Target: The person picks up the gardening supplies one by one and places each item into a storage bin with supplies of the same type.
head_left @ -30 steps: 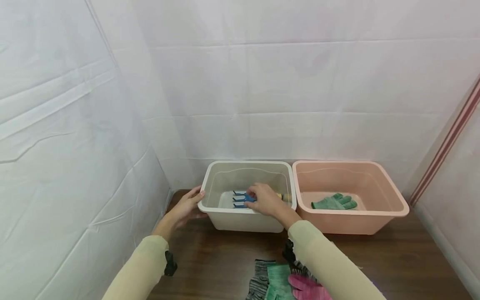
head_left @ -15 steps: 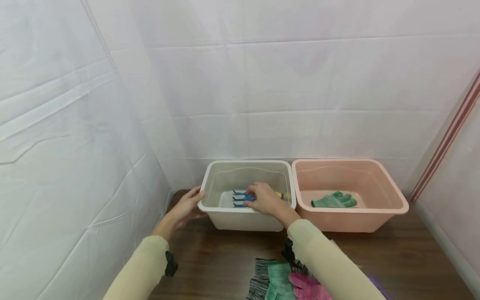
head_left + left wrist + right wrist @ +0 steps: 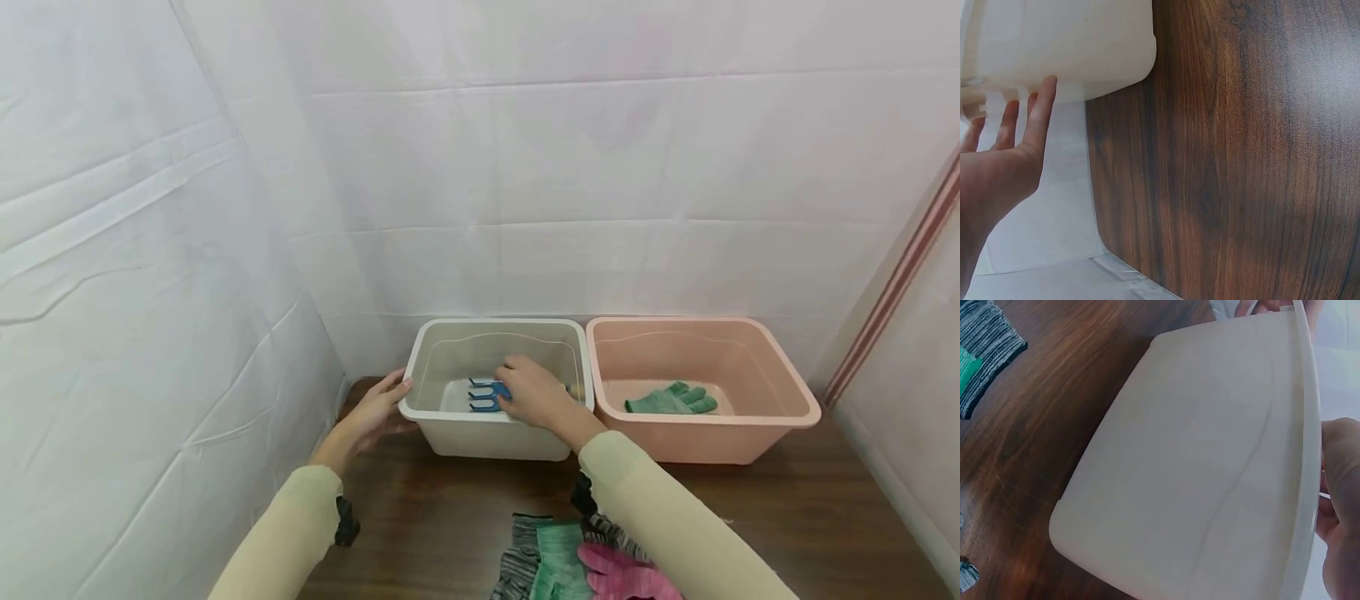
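A blue three-tined hand rake [image 3: 487,395] lies low inside the off-white bin [image 3: 497,437], its tines pointing left. Part of its yellow handle shows beyond my right hand [image 3: 536,393], which reaches over the front rim and grips the rake near its neck. In the right wrist view the bin's wall hides the rake and most of the fingers. My left hand [image 3: 371,414] holds the bin's left rim, thumb on top. From the left wrist, its fingers [image 3: 1038,119] appear against the bin's outer side.
A pink bin [image 3: 712,442] stands against the right side of the off-white one, with a green glove [image 3: 667,400] inside. Nearer on the wooden table lie a grey-black glove [image 3: 517,558], another green glove [image 3: 558,554] and a pink glove [image 3: 622,573]. White sheeting [image 3: 480,167] rises behind.
My right hand has shifted slightly over the hand rake, showing more of its blue head. The left hand stays on the bin's rim. The bins have not moved.
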`<state>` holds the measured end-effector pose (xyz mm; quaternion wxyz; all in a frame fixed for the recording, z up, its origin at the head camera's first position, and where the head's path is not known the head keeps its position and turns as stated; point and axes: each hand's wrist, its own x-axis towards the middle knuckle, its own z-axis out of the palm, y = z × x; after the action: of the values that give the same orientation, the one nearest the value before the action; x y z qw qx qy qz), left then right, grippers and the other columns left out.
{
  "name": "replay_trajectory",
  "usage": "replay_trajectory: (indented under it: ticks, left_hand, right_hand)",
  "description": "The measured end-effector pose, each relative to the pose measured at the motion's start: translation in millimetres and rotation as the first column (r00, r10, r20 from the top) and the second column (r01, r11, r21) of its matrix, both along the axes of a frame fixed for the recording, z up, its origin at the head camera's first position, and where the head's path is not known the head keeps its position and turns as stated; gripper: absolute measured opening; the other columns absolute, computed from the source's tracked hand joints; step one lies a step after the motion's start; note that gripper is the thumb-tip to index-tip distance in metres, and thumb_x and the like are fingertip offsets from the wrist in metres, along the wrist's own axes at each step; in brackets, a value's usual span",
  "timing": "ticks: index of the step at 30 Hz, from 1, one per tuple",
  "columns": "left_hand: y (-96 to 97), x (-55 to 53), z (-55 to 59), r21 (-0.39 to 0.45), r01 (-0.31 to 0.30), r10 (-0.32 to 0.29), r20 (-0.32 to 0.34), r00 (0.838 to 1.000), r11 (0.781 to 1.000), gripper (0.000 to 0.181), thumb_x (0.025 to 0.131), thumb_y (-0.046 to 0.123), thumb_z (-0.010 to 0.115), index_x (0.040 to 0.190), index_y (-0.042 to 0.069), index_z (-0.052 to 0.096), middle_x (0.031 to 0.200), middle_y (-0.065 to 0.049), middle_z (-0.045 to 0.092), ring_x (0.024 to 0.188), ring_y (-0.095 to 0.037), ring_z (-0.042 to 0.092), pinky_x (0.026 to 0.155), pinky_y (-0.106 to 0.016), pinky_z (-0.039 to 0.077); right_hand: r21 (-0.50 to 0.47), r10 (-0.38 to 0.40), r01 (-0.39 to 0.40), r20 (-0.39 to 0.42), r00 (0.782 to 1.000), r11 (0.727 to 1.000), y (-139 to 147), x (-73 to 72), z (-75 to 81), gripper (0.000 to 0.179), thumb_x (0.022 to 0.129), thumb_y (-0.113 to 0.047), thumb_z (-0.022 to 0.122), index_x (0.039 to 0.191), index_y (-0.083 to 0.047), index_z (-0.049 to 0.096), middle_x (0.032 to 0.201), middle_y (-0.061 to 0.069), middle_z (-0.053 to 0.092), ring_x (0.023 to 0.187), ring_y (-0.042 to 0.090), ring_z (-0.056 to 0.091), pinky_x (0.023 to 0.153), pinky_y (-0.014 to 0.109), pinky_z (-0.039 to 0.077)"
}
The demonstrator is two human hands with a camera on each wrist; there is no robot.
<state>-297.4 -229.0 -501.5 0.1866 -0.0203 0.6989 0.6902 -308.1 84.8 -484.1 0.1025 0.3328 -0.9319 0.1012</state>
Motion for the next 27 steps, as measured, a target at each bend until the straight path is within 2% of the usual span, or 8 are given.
replay_trajectory:
  ticks: [4, 16, 20, 27]
  left_hand:
    - [-4.4, 1.7, -1.3, -0.002, -0.004, 0.004, 0.008, 1.000, 1.000, 0.061, 0.116, 0.031, 0.044, 0.170, 0.014, 0.020, 0.166, -0.026, 0.030, 0.150, -0.049, 0.037, 0.103, -0.061, 0.053]
    - [-7.4, 3.1, 3.9, 0.021, 0.017, -0.017, 0.005, 1.000, 1.000, 0.063, 0.116, 0.034, 0.043, 0.171, 0.017, 0.017, 0.170, -0.023, 0.026, 0.153, -0.049, 0.031, 0.109, -0.065, 0.047]
    - [-8.0, 4.3, 2.8, 0.024, 0.015, -0.015, 0.000, 1.000, 1.000, 0.064, 0.116, 0.034, 0.043, 0.171, 0.017, 0.016, 0.170, -0.023, 0.026, 0.153, -0.049, 0.031, 0.109, -0.065, 0.047]
    - [-7.2, 3.8, 1.4, 0.030, 0.011, -0.011, 0.003, 1.000, 0.999, 0.065, 0.116, 0.034, 0.044, 0.171, 0.016, 0.015, 0.170, -0.023, 0.026, 0.153, -0.047, 0.032, 0.108, -0.065, 0.048]
  right_hand:
    - [-0.025, 0.013, -0.014, -0.038, 0.999, 1.000, 4.2, 6.3, 6.2, 0.030, 0.099, -0.028, 0.077, 0.120, -0.007, 0.072, 0.110, 0.005, 0.064, 0.105, 0.022, 0.062, 0.089, 0.038, 0.057]
    - [-0.216, 0.132, -0.113, 0.076, 0.988, 0.970, 42.4, 32.0, 48.1, 0.027, 0.098, -0.023, 0.079, 0.120, -0.009, 0.072, 0.115, 0.007, 0.067, 0.108, 0.024, 0.067, 0.093, 0.041, 0.059]
    - [-0.222, 0.142, -0.121, 0.082, 0.986, 0.967, 63.3, 37.2, 50.4, 0.026, 0.097, -0.024, 0.080, 0.119, -0.010, 0.072, 0.112, 0.006, 0.067, 0.102, 0.022, 0.068, 0.088, 0.040, 0.060]
    - [-0.242, 0.135, -0.108, 0.097, 0.986, 0.964, 104.6, 48.9, 44.1, 0.025, 0.096, -0.023, 0.081, 0.116, -0.011, 0.073, 0.110, 0.002, 0.067, 0.099, 0.021, 0.067, 0.083, 0.040, 0.060]
